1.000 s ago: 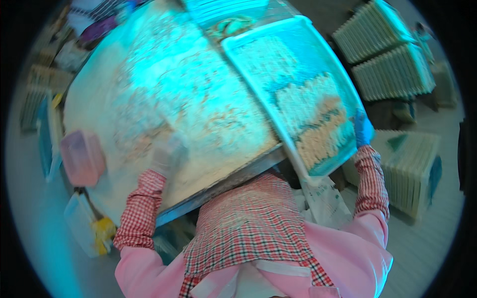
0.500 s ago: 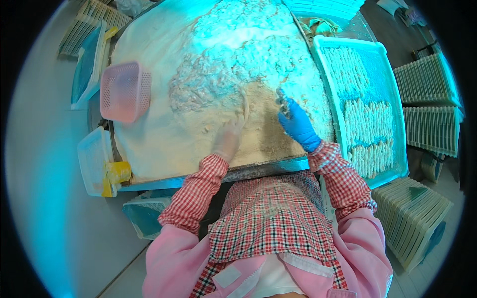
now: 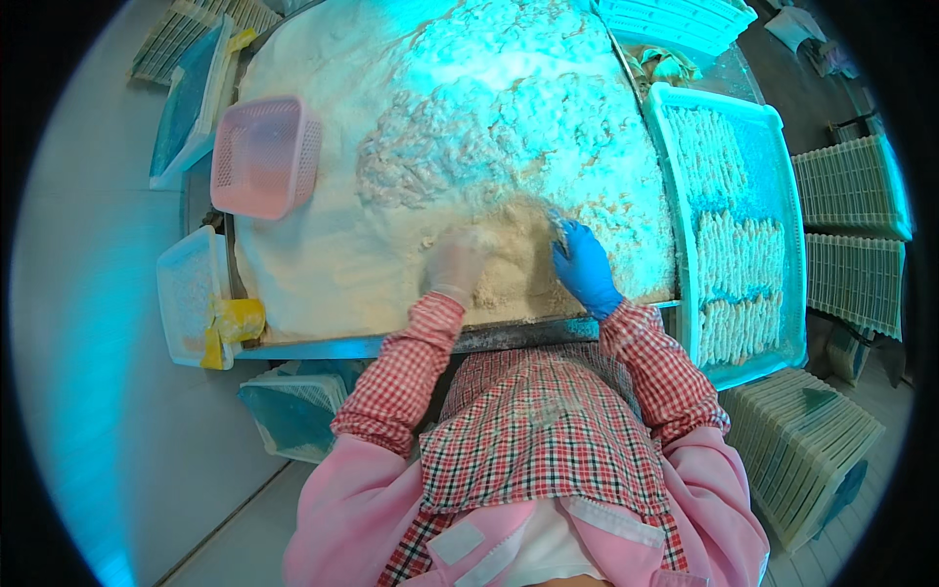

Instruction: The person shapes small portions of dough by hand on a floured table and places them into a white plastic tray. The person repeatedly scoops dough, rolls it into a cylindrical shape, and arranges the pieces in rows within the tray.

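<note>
My left hand (image 3: 456, 262), in a pale translucent glove, is down in a patch of loose beige coating (image 3: 514, 259) at the near middle of the powder-covered work surface; its fingers are blurred. To its right, my right hand (image 3: 584, 266), in a blue glove, has curled fingers around a small pale, crumb-caked piece, partly hidden. Beyond both hands spreads a lumpy mass of floured, whitish pieces (image 3: 440, 147). Right of my right hand, a light blue tray (image 3: 663, 117) holds several rows of coated strips.
A pink mesh basket (image 3: 262, 152) sits on the surface's left. A white bin (image 3: 186, 284) with a yellow item (image 3: 238, 321) hangs at the left edge. Stacked slatted trays (image 3: 849, 279) stand at the right and lower right; light blue crates (image 3: 670, 20) lie at the back.
My right hand left the tray's rim and came onto the coated surface beside my left hand. A pale strip seen at my left fingers half a second ago is now indistinct. The view swung round.
</note>
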The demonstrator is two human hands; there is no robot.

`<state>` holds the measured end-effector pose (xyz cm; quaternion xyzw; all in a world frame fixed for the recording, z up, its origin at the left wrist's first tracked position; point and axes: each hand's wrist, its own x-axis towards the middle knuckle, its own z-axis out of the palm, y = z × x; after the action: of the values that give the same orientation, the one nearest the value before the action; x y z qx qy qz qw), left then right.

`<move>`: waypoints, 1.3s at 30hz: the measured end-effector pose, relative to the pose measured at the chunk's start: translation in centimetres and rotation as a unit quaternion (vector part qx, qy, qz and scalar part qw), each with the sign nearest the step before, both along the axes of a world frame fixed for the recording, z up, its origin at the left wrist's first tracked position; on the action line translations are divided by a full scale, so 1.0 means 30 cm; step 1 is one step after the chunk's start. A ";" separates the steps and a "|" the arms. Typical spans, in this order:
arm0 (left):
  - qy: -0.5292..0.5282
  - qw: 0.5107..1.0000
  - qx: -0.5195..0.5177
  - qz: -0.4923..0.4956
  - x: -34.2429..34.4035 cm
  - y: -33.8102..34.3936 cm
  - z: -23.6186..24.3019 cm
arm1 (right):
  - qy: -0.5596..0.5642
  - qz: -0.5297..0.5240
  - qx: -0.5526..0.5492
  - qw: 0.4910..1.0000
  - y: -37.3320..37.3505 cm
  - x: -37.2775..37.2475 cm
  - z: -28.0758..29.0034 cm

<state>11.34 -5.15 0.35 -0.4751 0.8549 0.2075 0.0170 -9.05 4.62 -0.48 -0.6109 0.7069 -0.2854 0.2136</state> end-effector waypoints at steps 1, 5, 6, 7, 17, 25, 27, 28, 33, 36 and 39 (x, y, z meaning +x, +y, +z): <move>0.116 0.986 0.083 0.083 0.016 -0.025 0.033 | 0.000 0.006 0.006 1.000 0.019 -0.014 0.020; 0.251 0.964 0.085 0.000 -0.027 -0.033 0.192 | 0.101 0.120 -0.052 0.986 0.094 0.031 0.033; 0.228 0.968 0.084 -0.060 -0.014 -0.024 0.162 | 0.097 0.146 -0.025 0.984 0.104 0.054 0.026; 0.204 0.968 0.084 -0.119 0.013 -0.010 0.099 | 0.093 0.173 0.002 0.980 0.111 0.080 0.012; 0.167 0.971 0.107 0.131 -0.134 0.171 -0.089 | -0.509 -0.191 0.196 0.816 0.007 0.075 -0.080; 0.223 0.951 -0.191 0.102 -0.208 0.187 0.016 | -0.780 -0.199 0.102 0.584 0.028 0.152 -0.056; 0.385 0.912 0.007 0.143 -0.312 0.247 0.060 | -0.802 -0.130 0.057 0.580 0.038 0.169 -0.220; 0.401 0.908 0.030 0.118 -0.333 0.257 0.066 | -0.785 -0.079 0.048 0.612 0.041 0.152 -0.317; 0.219 0.964 -0.147 -0.033 -0.331 0.162 0.055 | -0.894 -0.114 0.108 0.420 0.070 0.045 -0.009; 0.307 0.946 -0.097 -0.042 -0.317 0.087 0.014 | -0.886 -0.127 0.084 0.438 0.045 0.009 0.012; 0.245 0.946 -0.002 -0.211 -0.186 0.109 0.031 | -0.826 -0.138 0.158 0.523 0.021 -0.173 0.101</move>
<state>5.75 -1.87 1.27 -0.2188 0.9137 0.3075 -0.1507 -14.23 5.23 2.54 0.0473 0.3233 -0.5713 0.7529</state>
